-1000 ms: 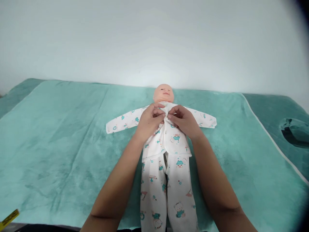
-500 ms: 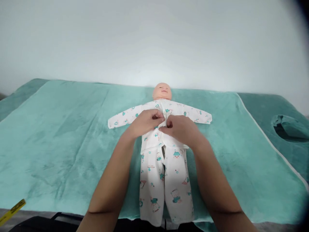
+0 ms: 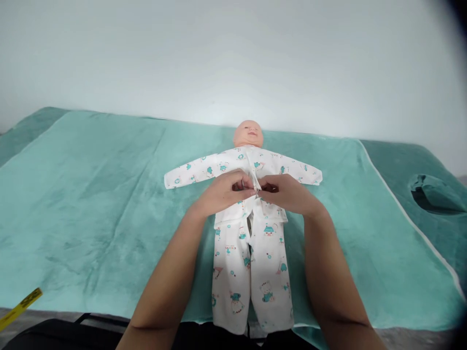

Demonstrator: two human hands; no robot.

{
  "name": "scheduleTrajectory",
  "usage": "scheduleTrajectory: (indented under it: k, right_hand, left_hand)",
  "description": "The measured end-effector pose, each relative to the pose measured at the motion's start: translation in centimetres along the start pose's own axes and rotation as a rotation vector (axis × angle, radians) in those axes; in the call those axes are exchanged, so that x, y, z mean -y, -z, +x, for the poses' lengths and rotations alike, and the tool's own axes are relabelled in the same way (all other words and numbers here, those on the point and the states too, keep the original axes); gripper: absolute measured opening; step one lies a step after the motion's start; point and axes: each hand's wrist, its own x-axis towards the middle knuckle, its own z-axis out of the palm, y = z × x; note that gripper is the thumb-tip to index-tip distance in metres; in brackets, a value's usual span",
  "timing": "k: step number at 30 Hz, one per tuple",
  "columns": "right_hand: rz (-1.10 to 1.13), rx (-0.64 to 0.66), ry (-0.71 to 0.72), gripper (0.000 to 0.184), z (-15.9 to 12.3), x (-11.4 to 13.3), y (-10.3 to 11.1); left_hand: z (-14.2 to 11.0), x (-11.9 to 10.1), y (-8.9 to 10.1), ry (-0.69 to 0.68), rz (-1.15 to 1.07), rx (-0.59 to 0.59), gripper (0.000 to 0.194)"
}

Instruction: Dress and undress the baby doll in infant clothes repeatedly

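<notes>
A baby doll [image 3: 248, 133] lies on its back, its head toward the wall. It wears a white printed jacket [image 3: 233, 158] with both sleeves stretched out sideways, and matching trousers [image 3: 235, 272] whose legs point toward me. Over the doll's chest, my left hand [image 3: 233, 192] and my right hand [image 3: 282, 192] meet at the front opening of the jacket. Each pinches one side of the front edge between thumb and fingers, and the cloth is lifted a little there. Any fastener between the fingertips is too small to make out.
A green plush blanket [image 3: 91, 194] covers the bed under the doll. At the right end is a face hole [image 3: 434, 194] in the bed. A white wall [image 3: 182, 58] stands behind. A yellow strip [image 3: 22, 308] shows at the lower left.
My hands have come together at the jacket's front, fingertips now touching at the edges and raising the cloth. The view has shifted slightly.
</notes>
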Motion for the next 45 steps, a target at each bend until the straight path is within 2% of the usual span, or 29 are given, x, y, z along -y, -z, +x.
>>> scheduleTrajectory:
  k: [5,12,17,24,33,45]
  right_hand:
    - [0.323,-0.044,0.010,0.023,0.4,-2.6,-0.9]
    - [0.462,-0.088,0.052,0.020,0.9,-3.8,-1.2]
    - [0.571,-0.149,0.088,0.023,1.3,-4.2,-1.7]
    - [0.556,-0.148,0.158,0.023,1.5,-4.3,-1.9]
    - [0.495,-0.075,0.142,0.028,1.3,-4.1,-1.4]
    - [0.483,-0.086,0.128,0.027,1.4,-4.0,-1.5]
  left_hand:
    - [0.1,-0.1,-0.3,0.006,0.044,-0.042,0.015]
    - [0.1,-0.1,-0.7,0.033,-0.126,-0.084,0.014]
    - [0.2,-0.4,-1.4,-0.020,-0.109,-0.137,0.012]
    - [0.3,0.1,-1.6,0.019,-0.236,-0.113,0.017]
    - [0.6,1.0,-1.7,0.022,-0.381,-0.094,0.017]
    - [0.7,1.4,-1.6,-0.006,-0.374,-0.078,0.017]
